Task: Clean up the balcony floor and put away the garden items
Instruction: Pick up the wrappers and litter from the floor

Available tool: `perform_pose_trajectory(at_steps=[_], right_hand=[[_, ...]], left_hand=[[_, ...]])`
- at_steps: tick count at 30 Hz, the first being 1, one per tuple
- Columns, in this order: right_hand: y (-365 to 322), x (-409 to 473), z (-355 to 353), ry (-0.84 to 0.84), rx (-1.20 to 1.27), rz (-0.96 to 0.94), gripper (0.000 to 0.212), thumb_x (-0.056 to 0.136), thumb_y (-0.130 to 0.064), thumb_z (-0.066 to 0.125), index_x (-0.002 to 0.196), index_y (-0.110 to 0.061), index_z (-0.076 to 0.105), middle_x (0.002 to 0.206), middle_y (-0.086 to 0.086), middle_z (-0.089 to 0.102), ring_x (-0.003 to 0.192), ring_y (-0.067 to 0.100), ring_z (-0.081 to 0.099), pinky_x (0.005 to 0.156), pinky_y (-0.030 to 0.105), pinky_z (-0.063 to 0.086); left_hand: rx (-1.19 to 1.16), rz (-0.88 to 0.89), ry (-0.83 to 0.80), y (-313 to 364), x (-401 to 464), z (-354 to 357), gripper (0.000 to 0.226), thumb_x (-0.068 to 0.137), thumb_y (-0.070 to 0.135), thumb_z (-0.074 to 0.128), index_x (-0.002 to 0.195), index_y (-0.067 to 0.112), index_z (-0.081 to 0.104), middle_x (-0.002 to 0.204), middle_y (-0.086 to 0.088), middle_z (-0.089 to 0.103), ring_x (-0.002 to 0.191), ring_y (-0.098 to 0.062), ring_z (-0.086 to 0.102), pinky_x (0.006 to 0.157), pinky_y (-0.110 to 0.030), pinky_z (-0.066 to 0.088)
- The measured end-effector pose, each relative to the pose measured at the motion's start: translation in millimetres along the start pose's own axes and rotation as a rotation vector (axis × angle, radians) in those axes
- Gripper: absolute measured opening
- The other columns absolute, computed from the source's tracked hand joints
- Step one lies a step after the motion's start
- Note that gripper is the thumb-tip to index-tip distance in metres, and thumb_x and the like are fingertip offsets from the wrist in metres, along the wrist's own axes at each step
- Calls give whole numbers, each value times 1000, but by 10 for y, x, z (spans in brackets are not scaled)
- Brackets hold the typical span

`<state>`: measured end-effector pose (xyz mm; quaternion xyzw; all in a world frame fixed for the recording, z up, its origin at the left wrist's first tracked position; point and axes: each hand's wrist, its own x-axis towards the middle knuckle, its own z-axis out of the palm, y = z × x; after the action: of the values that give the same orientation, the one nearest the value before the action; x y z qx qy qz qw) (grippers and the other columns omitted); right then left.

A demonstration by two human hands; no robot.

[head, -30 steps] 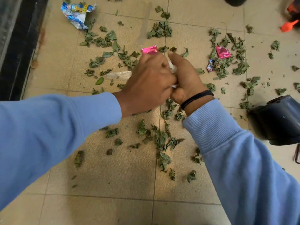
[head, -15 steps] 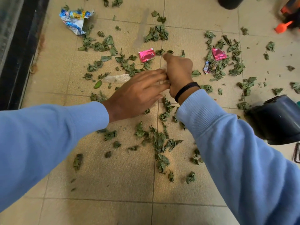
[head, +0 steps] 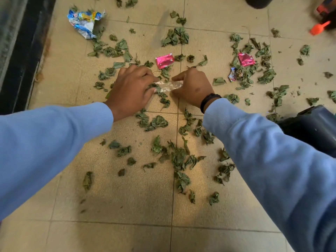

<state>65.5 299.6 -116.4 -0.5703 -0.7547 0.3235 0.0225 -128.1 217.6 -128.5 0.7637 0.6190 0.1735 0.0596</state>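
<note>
Both hands are low over the tiled floor [head: 127, 206], which is covered with dry green leaves [head: 179, 158]. The left hand [head: 131, 90] and the right hand [head: 193, 87] each pinch one end of a clear plastic wrapper [head: 169, 86], stretched between them. Just behind it lies a pink wrapper [head: 164, 60]; a second pink wrapper [head: 245, 59] is further right. A crumpled blue packet [head: 84, 22] lies far left. A dark container [head: 312, 128] stands at the right edge.

I count two pink wrappers [head: 165, 60] [head: 246, 59], one blue crumpled packet [head: 82, 22] at eleven o'clock, one clear wrapper [head: 169, 86], two hands [head: 131, 88] [head: 192, 86], and many leaves [head: 179, 157].
</note>
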Motion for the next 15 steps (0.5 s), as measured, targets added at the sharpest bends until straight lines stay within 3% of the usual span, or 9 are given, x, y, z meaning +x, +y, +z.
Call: perform_pose_trajectory(at_steps=[5,8,15], right_hand=[[-22,-51,84,55,-161,-51,22,93,-21,65,111,-24,75,111,6,73,97,27,68,85,37,57],[-58,-76,106,88,-246,-89,22,94,-14,59,106,-22,76,102,9,73,90,32,67,80,40,58],[-44,-91,-43,255,-94,-157,20,90,-21,62,103,-19,77,96,6,74,82,24,67,74,33,56]], left_hand=[[-10,-39,-16,4,48,-8,30,97,28,64,124,17,69,117,-4,66,110,-29,53,90,-39,32],[-13,-34,-23,22,60,0,29,96,28,65,122,17,70,117,-3,66,111,-29,53,90,-40,33],[-75,14,6,109,163,-45,31,97,35,64,123,19,70,120,1,68,114,-27,52,89,-37,30]])
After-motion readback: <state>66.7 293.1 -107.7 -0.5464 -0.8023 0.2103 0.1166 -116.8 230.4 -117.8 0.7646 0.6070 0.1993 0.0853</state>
